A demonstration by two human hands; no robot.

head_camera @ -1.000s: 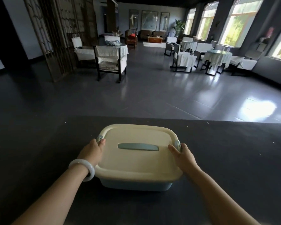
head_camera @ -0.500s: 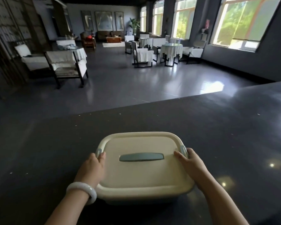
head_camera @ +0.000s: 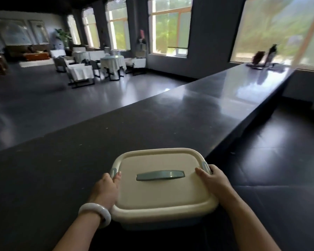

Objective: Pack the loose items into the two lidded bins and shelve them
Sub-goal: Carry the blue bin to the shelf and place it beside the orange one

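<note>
A pale blue bin (head_camera: pixel 161 224) with a cream lid (head_camera: pixel 161 189) and a grey-green lid handle (head_camera: pixel 160 175) is held in front of me, lid on. My left hand (head_camera: pixel 105 191), with a white bangle on the wrist, grips the bin's left side by the clip. My right hand (head_camera: pixel 213 181) grips the right side, thumb lying on the lid. The bin sits at or just above the right end of the dark counter (head_camera: pixel 62 169); whether it touches the counter is hidden. A second bin is not in view.
The long dark counter runs away to the right toward the windows, with dark objects (head_camera: pixel 263 57) at its far end. Dark tiled floor (head_camera: pixel 279 169) lies to its right. Tables and chairs with white covers (head_camera: pixel 98 67) stand far off on the left.
My view has swung to the right, from the seating area toward the windows and the counter's far end. The bin has moved right with both hands still gripping its sides.
</note>
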